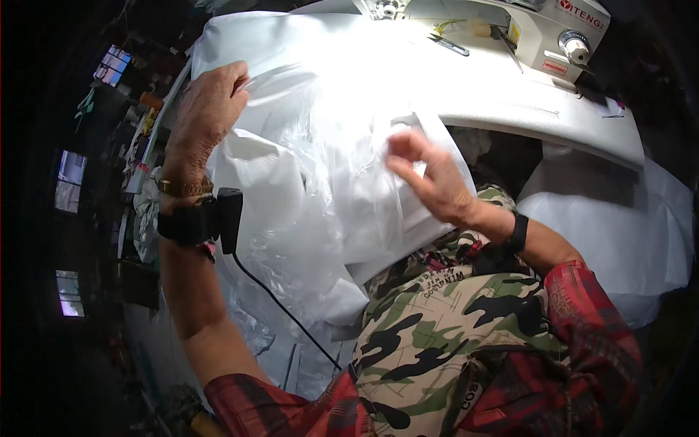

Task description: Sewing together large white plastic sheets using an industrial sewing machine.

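A sheet of thin clear plastic film (313, 171) lies crumpled over white textured material (266, 164), which spreads from the sewing table down toward my lap. My left hand (211, 105) is at the far left part of the film, its fingers curled closed on the film's edge; the fingertips are partly hidden. Over the right side of the film, my right hand (433, 178) is raised with bent fingers. A gap shows between its thumb and forefinger, and I see nothing held there. Bright lamp glare washes out the film between the hands.
A white sewing machine (546, 36) stands at the back right. Thread snips (448, 46) and a wooden-handled tool (484, 29) lie beside it. White material (604, 233) hangs at the right. A black cable (284, 309) runs from my left wrist. A camouflage apron (451, 328) covers my lap.
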Available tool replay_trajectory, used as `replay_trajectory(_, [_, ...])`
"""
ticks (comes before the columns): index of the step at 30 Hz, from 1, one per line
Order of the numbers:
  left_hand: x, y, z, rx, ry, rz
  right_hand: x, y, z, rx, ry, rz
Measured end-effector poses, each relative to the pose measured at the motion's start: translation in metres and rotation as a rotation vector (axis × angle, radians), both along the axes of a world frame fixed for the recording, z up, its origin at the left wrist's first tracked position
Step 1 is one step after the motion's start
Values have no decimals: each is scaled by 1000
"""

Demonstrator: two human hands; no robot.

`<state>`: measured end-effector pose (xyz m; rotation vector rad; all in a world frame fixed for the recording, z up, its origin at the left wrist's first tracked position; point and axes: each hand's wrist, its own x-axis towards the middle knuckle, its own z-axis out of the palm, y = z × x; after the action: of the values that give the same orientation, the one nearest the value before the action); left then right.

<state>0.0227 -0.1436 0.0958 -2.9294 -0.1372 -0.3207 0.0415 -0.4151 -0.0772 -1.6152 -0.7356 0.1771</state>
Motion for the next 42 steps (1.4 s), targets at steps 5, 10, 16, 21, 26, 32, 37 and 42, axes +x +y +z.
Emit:
replay_trajectory(5, [-10, -19, 0, -231, 34, -133, 39, 37, 22, 253, -111, 256])
replay_trajectory(10, [-7, -24, 3, -130, 60, -76, 28, 127, 26, 29, 70, 589])
replay_trajectory(16, [-8, -29, -15, -235, 206, -107, -107, 143, 19, 230, -5, 1345])
replay_trajectory(21, [-29, -47, -50, -535, 321, -155, -122, 127, 16, 10, -409, 1340])
replay_trajectory(26, [-58, -71, -96, -744, 154, -106, -67, 67, 7, -177, -395, 992])
replay_trajectory(32, [-68, -95, -146, -1018, -3, -134, -4, -9, -19, 29, -123, -106])
replay_trajectory(37, [-67, -105, -174, -1149, -63, -132, -8, -27, -59, -54, 571, -25])
replay_trajectory(42, [-70, -106, -175, -1160, -93, -91, -12, -25, -64, 71, 755, 235])
